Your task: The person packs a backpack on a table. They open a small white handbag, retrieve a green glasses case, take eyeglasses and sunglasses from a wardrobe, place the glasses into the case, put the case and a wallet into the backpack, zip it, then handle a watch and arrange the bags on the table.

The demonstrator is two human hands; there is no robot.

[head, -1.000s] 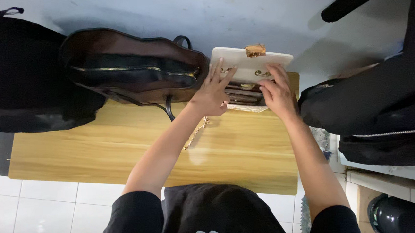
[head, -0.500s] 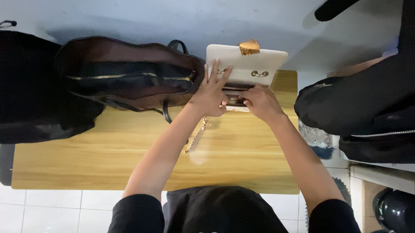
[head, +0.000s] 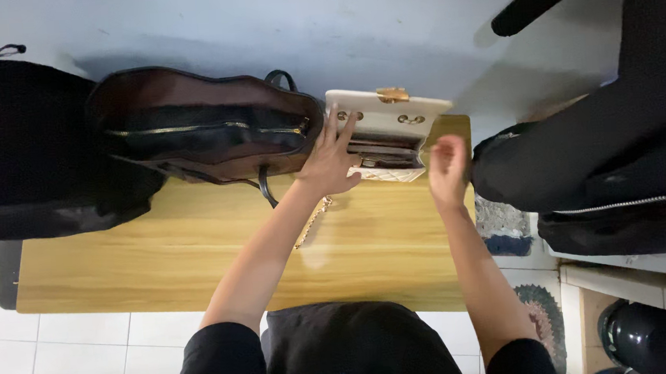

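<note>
I'm bracing the small white quilted handbag (head: 387,140) with my left hand (head: 330,164), fingers spread wide and flat against its left end and the raised flap. That is keeping the flap tipped back toward the wall, so the mouth is facing me and the dark inner pockets are showing. The bag is sitting at the far edge of the wooden surface (head: 196,243), roughly 1 o'clock from my chest, backed against the pale wall (head: 298,25).

My right hand (head: 447,169) is hovering just off the bag's right end, at about 3 o'clock from it, loosely curled. It's blurred, so I can't tell whether it's holding anything; it isn't touching the bag.

The gold chain strap (head: 310,221) is trailing out from under my left wrist toward me, lying slack on the surface.

The brown zipped bag (head: 204,129) is standing at 9 o'clock from the white one, touching it. A black bag (head: 18,146) is sitting further left. A black jacket (head: 604,160) is hanging off the right side, just beside my right hand.
</note>
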